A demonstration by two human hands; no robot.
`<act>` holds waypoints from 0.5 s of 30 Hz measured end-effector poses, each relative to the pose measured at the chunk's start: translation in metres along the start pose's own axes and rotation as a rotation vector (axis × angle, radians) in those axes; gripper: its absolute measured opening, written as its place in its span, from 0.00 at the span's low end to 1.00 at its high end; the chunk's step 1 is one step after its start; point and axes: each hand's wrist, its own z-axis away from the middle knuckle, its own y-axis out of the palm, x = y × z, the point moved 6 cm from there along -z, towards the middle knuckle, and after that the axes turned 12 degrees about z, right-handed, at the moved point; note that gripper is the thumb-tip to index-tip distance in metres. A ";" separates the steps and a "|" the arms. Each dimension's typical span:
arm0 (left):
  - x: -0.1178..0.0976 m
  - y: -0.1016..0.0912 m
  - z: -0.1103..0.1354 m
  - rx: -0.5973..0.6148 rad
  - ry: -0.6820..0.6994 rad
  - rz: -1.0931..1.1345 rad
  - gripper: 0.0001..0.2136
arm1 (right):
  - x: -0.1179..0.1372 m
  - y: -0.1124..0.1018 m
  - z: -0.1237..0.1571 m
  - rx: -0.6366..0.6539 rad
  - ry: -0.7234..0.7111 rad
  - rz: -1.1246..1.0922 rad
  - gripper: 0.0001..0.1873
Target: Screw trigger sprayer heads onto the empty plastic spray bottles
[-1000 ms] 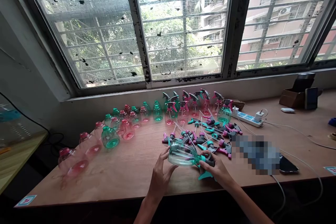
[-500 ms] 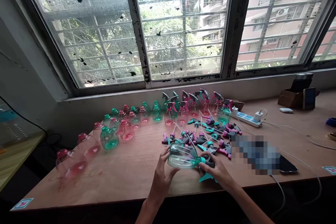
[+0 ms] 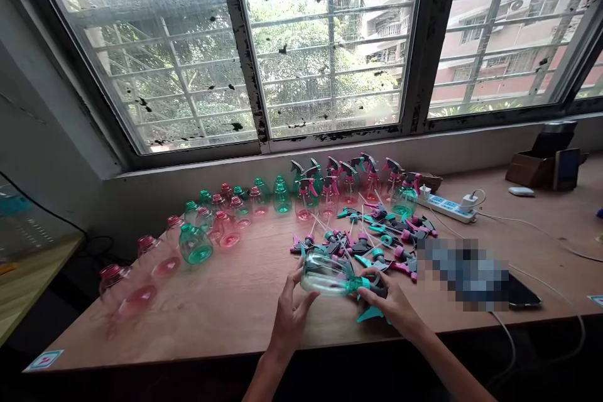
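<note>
My left hand [image 3: 289, 317] wraps around the base of a clear green spray bottle [image 3: 325, 276] that lies on its side just above the wooden table [image 3: 226, 314]. My right hand [image 3: 393, 309] is closed on the teal and black trigger head [image 3: 370, 294] at the bottle's neck. Just behind both hands lies a pile of loose pink and teal trigger heads [image 3: 377, 242] with dip tubes.
Pink and green bottles without heads [image 3: 207, 232] stand in rows at the left, some nearly at the left edge. Bottles fitted with heads [image 3: 348, 185] line the window sill wall. A power strip [image 3: 447, 207], cables, a phone [image 3: 522, 294] and a cardboard box [image 3: 530, 169] occupy the right.
The bottle and both hands stay in nearly the same place; the right hand's grip on the trigger head shifts slightly. The view tilted a little.
</note>
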 end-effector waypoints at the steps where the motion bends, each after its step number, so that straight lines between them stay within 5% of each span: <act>1: -0.001 0.001 -0.001 0.014 0.011 0.006 0.22 | 0.000 -0.001 0.000 -0.004 0.005 -0.012 0.22; 9: -0.003 0.004 0.001 0.060 0.052 -0.002 0.31 | 0.005 0.000 0.002 0.018 0.000 -0.032 0.21; 15: -0.001 0.003 0.003 0.022 0.067 -0.039 0.22 | 0.003 0.001 0.001 0.008 -0.004 -0.019 0.21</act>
